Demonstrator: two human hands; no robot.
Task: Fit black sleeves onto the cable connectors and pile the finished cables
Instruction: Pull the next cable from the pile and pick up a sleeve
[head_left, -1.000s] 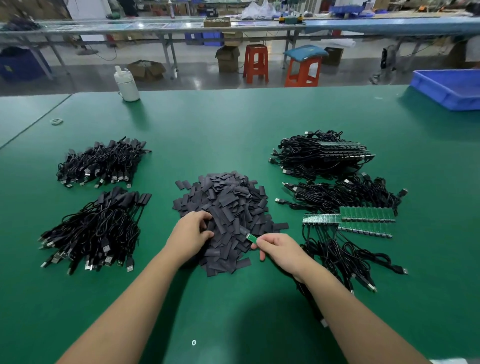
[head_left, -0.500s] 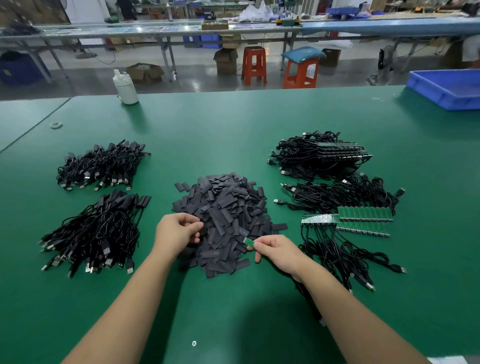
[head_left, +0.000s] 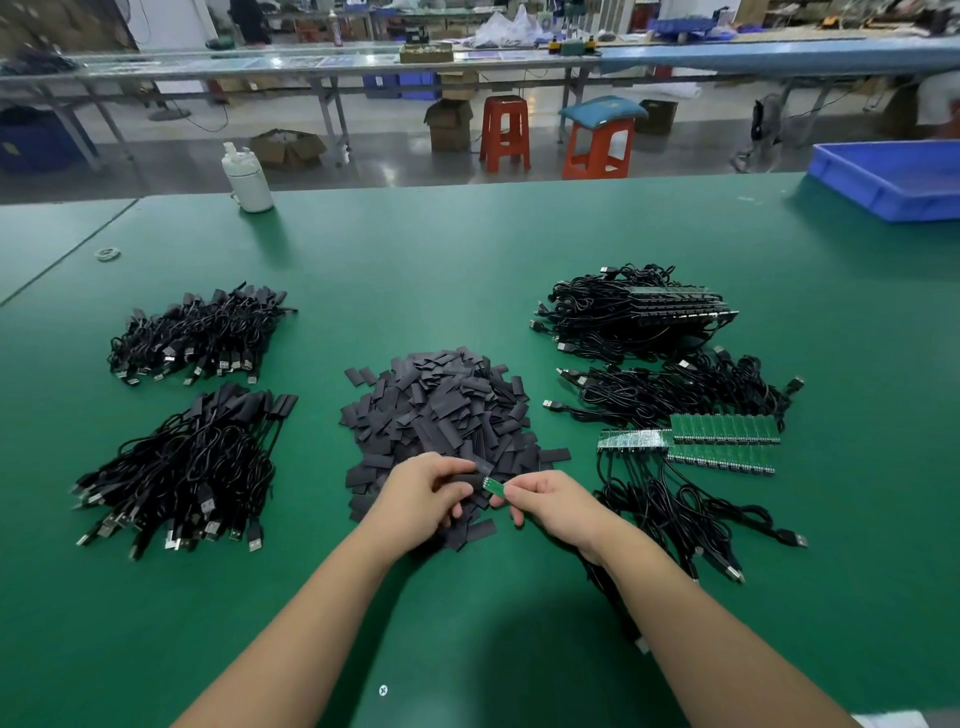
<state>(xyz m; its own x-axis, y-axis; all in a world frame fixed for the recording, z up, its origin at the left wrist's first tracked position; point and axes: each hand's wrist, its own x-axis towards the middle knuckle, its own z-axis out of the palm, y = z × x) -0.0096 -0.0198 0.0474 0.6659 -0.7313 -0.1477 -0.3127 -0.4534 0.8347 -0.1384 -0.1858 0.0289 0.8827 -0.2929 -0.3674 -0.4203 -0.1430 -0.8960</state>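
Observation:
A heap of flat black sleeves (head_left: 441, 415) lies mid-table. My left hand (head_left: 423, 499) pinches one black sleeve (head_left: 467, 478) just above the heap's near edge. My right hand (head_left: 556, 506) pinches a small green connector board (head_left: 493, 487), whose cable runs back under my forearm. The board's tip meets the sleeve's open end. Two piles of sleeved cables (head_left: 192, 462) lie at the left. Unsleeved cables with green boards (head_left: 722, 436) lie at the right.
The green table (head_left: 467, 260) carries a white bottle (head_left: 247, 179) at the far left and a blue bin (head_left: 893, 176) at the far right. More black cable bundles (head_left: 634, 312) sit behind the green boards. Stools and benches stand beyond the table.
My left hand has lifted a sleeve out of the heap and moved right. My right hand has brought the green board up to meet it.

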